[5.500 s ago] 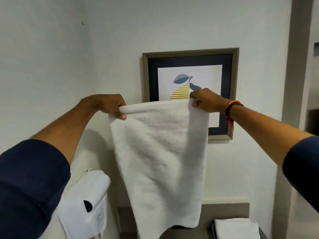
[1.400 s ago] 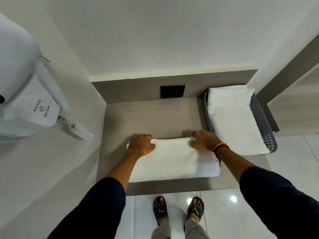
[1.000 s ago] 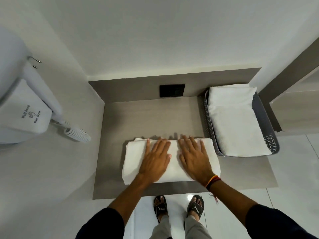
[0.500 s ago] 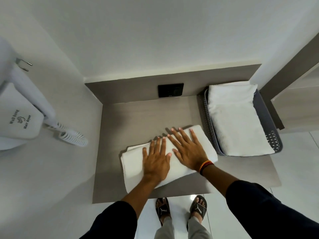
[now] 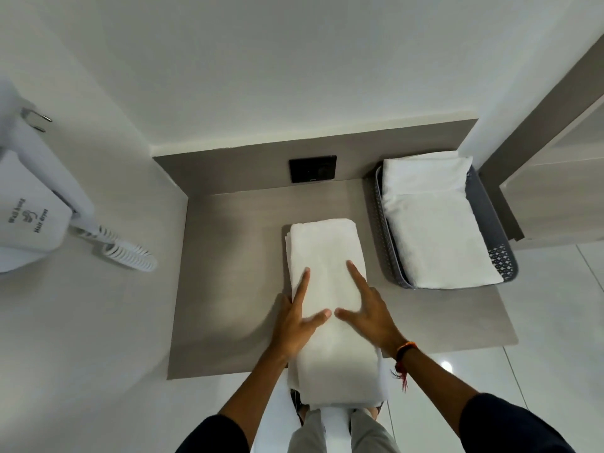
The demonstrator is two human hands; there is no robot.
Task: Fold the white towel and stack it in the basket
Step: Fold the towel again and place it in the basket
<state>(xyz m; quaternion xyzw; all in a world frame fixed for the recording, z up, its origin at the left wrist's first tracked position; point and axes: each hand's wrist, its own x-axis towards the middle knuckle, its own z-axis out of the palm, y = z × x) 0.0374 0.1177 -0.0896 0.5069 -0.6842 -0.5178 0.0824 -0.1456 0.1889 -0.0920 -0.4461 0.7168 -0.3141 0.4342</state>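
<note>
The white towel (image 5: pixel 327 256), folded into a long narrow strip, lies lengthwise on the grey counter (image 5: pixel 228 273), its near end hanging over the front edge. My left hand (image 5: pixel 294 317) rests on the strip's left side with fingers spread. My right hand (image 5: pixel 369 310) lies flat on its right side, fingers apart. Both hands press on the towel and grip nothing. The grey perforated basket (image 5: pixel 490 223) stands at the counter's right end, apart from the towel on the counter, and holds a folded white towel (image 5: pixel 431 230).
A wall-mounted white hair dryer (image 5: pixel 29 204) with a coiled cord (image 5: pixel 130 255) hangs at the left. A black socket plate (image 5: pixel 312 168) sits in the counter's back panel. White walls close the left and back; a wooden ledge (image 5: pixel 555 191) is at the right.
The towel went from held up against the wall to folded on the counter. In the last second it turned from lying crosswise to lengthwise, and my hands slid to its near half.
</note>
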